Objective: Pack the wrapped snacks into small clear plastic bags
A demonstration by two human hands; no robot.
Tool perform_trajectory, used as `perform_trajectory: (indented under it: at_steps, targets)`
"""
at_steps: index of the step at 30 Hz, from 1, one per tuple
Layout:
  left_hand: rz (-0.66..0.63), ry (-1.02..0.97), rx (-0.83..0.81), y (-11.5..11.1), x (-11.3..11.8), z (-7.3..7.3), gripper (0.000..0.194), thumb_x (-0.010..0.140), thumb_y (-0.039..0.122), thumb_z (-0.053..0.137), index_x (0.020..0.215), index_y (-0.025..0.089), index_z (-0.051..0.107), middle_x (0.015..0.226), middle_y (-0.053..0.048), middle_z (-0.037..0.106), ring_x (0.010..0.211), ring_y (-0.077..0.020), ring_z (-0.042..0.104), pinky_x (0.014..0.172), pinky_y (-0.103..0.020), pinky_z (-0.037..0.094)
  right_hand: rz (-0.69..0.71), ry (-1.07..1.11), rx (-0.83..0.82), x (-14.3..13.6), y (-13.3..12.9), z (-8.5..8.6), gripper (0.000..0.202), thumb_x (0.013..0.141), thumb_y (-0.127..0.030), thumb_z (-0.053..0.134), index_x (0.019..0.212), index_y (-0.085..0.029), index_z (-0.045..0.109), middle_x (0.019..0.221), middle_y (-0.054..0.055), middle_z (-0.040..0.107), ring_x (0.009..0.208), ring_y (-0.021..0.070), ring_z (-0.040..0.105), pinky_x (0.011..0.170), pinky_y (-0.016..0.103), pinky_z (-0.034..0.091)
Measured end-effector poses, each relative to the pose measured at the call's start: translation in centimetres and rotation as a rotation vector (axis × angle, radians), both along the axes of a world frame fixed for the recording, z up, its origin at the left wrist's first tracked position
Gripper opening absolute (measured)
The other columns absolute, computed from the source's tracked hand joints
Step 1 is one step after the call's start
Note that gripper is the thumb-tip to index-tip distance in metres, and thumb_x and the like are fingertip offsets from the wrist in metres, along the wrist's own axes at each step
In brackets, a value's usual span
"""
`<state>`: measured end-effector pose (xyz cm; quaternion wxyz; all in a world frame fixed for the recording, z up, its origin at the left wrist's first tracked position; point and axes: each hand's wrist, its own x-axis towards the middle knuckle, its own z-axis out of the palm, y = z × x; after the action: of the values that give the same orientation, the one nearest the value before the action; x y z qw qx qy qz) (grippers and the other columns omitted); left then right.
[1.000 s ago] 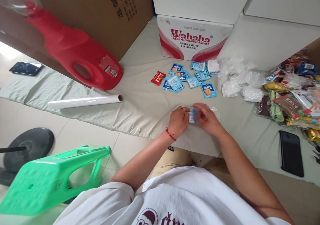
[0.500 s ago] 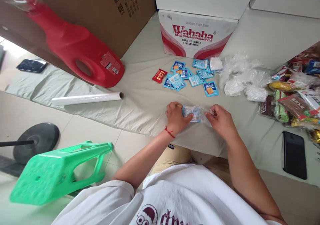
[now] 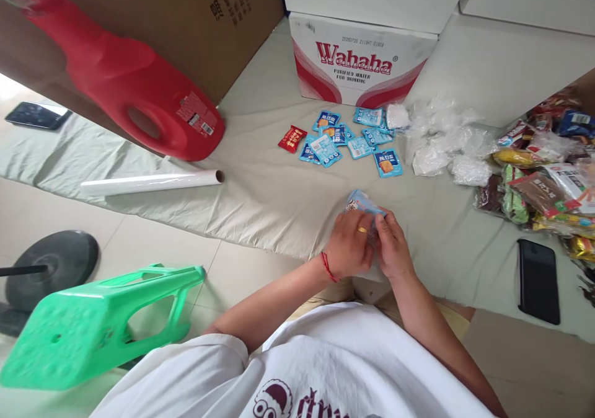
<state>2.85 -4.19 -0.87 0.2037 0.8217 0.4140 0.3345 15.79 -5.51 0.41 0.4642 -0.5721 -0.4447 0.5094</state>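
Two-handed work, seemingly midway: on a light-blue packet (image 3: 359, 200), above the worktop (image 3: 260, 216) near its front edge, not yet set down. Impossible to tell whether finished. Farther back, before the white carton (image 3: 360, 61), several loose blue packets (image 3: 387, 162) beside crumpled clear wrappers (image 3: 432, 157), out of either hand's grasp. With left hand (image 3: 349, 244) palm down, curled over the near part, grip hidden. With right hand (image 3: 395, 250) upright alongside, pinching the right-hand corner between thumb and fingers.
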Motion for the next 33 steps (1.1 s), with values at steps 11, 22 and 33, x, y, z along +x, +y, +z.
perform_trajectory:
  at_steps: [11, 22, 33]
  targets:
    - [-0.216, -0.206, -0.245, 0.3, -0.9, 0.1, 0.021, 0.085, 0.021, 0.051, 0.091, 0.024, 0.071, 0.086, -0.009, 0.072, 0.094, -0.0253, 0.062, 0.095, -0.046, 0.049, -0.265, 0.292, -0.172, 2.0, 0.9, -2.0, 0.046, 0.072, -0.055, 0.085, 0.103, -0.024, 0.072, 0.090, 0.001, 0.074, 0.076, 0.0172, 0.064, 0.064, 0.029, 0.053]
    - [-0.241, -0.299, -0.766, 8.3, 1.3, 1.4, 0.051, 0.087, 0.069, 0.063, 0.078, 0.019, 0.054, 0.072, 0.002, 0.055, 0.071, -0.0149, 0.051, 0.066, -0.028, 0.041, -0.474, 0.284, -0.095, 4.6, 0.6, -1.3, 0.037, 0.070, -0.048, 0.091, 0.091, -0.022, 0.076, 0.081, 0.000, 0.073, 0.071, 0.0144, 0.062, 0.063, 0.028, 0.052]
    - [-0.322, -0.775, -1.005, 10.4, 1.9, -1.1, 0.062, 0.077, 0.071, 0.074, 0.110, 0.020, 0.060, 0.106, -0.006, 0.065, 0.090, -0.0172, 0.061, 0.077, -0.029, 0.050, -0.387, -0.025, 0.013, 8.3, 0.8, 0.4, 0.034, 0.070, -0.041, 0.090, 0.093, -0.024, 0.074, 0.085, 0.000, 0.072, 0.076, 0.0153, 0.062, 0.073, 0.031, 0.055]
